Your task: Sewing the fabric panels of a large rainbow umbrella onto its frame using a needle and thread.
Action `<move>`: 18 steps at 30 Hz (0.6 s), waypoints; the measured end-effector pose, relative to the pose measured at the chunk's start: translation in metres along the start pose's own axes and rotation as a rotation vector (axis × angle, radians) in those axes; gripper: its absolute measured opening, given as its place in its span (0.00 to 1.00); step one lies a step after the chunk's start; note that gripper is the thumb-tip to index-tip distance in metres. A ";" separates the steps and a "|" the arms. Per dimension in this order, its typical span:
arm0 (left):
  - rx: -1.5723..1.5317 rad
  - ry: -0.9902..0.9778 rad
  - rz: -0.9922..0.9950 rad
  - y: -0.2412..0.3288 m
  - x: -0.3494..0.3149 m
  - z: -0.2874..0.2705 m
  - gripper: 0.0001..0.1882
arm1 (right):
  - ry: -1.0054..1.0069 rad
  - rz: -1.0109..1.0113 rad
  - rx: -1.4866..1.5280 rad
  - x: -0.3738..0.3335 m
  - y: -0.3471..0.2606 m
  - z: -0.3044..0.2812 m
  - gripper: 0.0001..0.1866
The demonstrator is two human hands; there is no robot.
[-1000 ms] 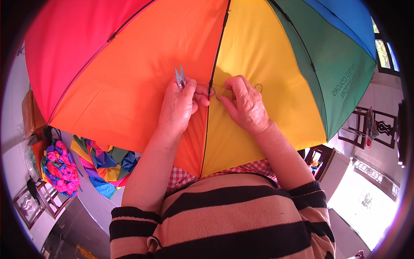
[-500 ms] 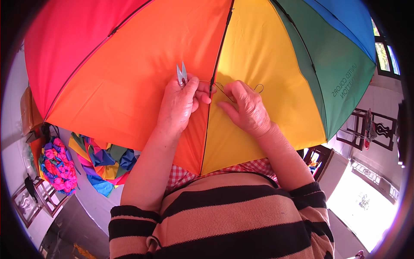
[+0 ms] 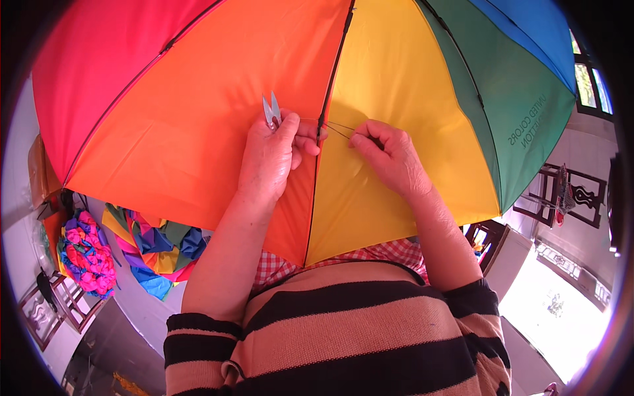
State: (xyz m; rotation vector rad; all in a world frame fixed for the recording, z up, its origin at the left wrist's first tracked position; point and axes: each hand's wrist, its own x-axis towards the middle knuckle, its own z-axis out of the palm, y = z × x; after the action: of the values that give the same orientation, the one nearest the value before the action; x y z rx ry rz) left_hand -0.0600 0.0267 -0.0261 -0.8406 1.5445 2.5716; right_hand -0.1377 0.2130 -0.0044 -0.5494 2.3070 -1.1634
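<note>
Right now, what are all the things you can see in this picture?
Umbrella: one, open, panels red, orange, yellow, green and blue, fills the upper picture.
Umbrella rib: one, dark, along the orange-yellow seam.
Thread snips: one, silvery, points up, above the left hand.
Thread: thin, pale, between the two hands.
Heap of cloth: one, many colours, lower left.
Pink bundle: one, pink and blue, far left.
Dark chair: one, right edge.
Left hand: holds the snips, on the orange panel.
Right hand: pinches the thread, on the yellow panel.
</note>
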 end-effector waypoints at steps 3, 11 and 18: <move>0.000 -0.014 0.016 -0.001 0.000 0.000 0.13 | 0.065 0.030 -0.034 0.002 0.006 0.007 0.07; 0.025 -0.032 0.027 0.002 -0.002 0.000 0.12 | 0.041 0.103 -0.401 0.005 -0.002 0.013 0.11; -0.017 -0.024 -0.006 0.002 -0.002 0.000 0.09 | -0.056 0.135 -0.625 -0.002 -0.010 0.014 0.13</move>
State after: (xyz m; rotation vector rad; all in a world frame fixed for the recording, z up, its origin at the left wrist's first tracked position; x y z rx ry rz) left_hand -0.0588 0.0258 -0.0236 -0.8124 1.5133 2.5843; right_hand -0.1269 0.1998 -0.0030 -0.6145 2.5953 -0.3398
